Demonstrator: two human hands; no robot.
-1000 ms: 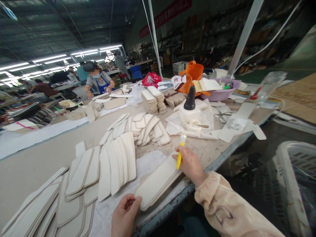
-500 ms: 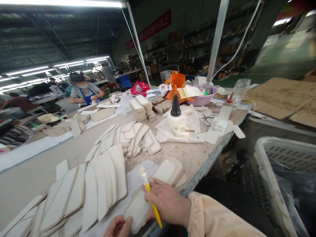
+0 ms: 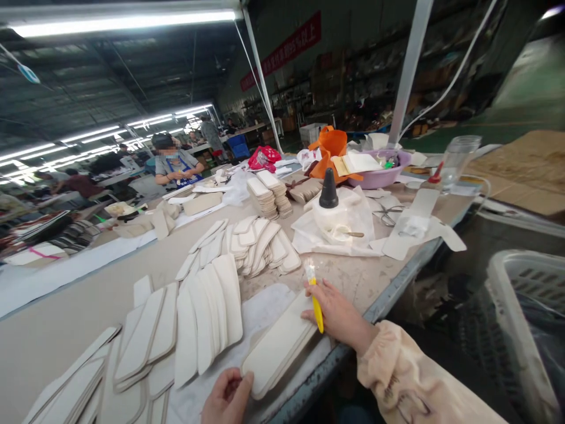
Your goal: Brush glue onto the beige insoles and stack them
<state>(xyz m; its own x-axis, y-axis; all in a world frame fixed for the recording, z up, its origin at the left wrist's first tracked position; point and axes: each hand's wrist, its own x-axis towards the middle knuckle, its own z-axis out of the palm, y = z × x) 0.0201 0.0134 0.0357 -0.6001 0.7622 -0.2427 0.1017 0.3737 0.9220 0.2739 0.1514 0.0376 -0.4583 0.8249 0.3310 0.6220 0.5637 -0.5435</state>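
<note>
Panel stack (image 3: 278, 348), fanned panels (image 3: 208, 318) beside, basin (image 3: 378, 179) beyond

The worktable (image 3: 110, 274) carried fanned pale panels (image 3: 209, 321), a white cloth (image 3: 274, 294), two neat stacks (image 3: 270, 200), a translucent sheet (image 3: 304, 240), scissors (image 3: 389, 218) and a lilac basin (image 3: 382, 176).

Readable text: "95%以上", one spot only.
White characters at right end of red banner (image 3: 282, 56), back wall; rest of its line too blurred. Dark script on cream right sleeve (image 3: 395, 368) illegible.
</note>
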